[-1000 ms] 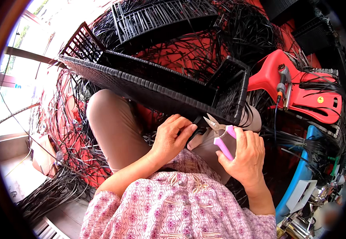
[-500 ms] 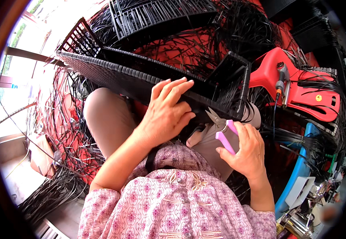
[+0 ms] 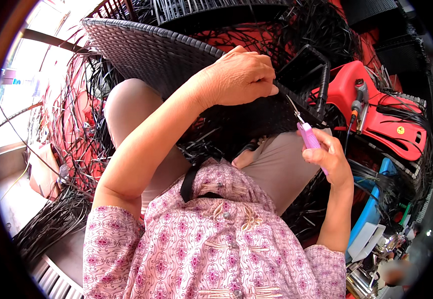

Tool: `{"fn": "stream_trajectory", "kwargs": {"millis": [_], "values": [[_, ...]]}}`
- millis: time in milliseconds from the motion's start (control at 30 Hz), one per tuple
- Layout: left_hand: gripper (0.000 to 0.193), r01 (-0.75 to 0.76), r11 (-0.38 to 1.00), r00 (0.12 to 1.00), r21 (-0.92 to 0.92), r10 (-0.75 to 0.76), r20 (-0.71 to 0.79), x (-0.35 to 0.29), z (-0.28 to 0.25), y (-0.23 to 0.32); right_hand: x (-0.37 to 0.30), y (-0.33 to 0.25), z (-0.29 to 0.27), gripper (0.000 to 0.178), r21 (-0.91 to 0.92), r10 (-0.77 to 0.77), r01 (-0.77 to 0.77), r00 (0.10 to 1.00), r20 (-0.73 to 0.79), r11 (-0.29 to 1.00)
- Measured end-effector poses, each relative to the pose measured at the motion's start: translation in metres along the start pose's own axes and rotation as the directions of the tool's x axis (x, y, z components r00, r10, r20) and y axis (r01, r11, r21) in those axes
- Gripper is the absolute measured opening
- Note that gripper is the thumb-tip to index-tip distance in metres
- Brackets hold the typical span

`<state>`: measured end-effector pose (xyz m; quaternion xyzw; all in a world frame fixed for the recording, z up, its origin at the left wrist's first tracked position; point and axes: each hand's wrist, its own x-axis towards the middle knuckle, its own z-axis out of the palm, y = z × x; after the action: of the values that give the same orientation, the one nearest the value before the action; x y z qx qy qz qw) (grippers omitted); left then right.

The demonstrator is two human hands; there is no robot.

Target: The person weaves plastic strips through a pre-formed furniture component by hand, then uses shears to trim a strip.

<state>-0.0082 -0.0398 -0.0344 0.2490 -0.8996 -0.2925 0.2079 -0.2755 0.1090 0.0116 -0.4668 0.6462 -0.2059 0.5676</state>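
At twelve o'clock, over the black woven basket, my left hand curls its fingers; I can't tell their grip. At two, my right hand wraps its fingers round pink-handled snips. Probably positioning for a cut; next calls for aligning the blades.

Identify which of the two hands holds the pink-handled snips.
The right hand grips the pink-handled snips; the left hand, curled in front of the black woven basket, shows no tool.

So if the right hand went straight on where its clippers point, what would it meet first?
Probably the black basket beyond the clippers, though the left hand lies close to that line and depth is unclear.
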Motion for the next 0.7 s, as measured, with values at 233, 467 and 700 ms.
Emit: {"fn": "stream_trajectory", "kwargs": {"millis": [233, 467, 700], "values": [[0.022, -0.004, 1.0, 1.0, -0.022, 0.004, 0.018, -0.017, 0.004, 0.006, 0.009, 0.02, -0.016, 0.074, 0.256, 0.048, -0.098, 0.98, 0.195, 0.962], [0.016, -0.043, 0.997, 0.996, -0.062, 0.039, -0.077, -0.049, 0.009, 0.029, 0.004, 0.063, 0.002, 0.079, 0.459, -0.038, -0.152, 0.925, 0.379, 0.875], [0.015, -0.002, 0.997, 0.998, -0.071, -0.003, -0.067, -0.092, 0.017, 0.049, -0.016, 0.085, 0.038, 0.091, 0.545, -0.006, -0.301, 0.871, 0.491, 0.783]]}}
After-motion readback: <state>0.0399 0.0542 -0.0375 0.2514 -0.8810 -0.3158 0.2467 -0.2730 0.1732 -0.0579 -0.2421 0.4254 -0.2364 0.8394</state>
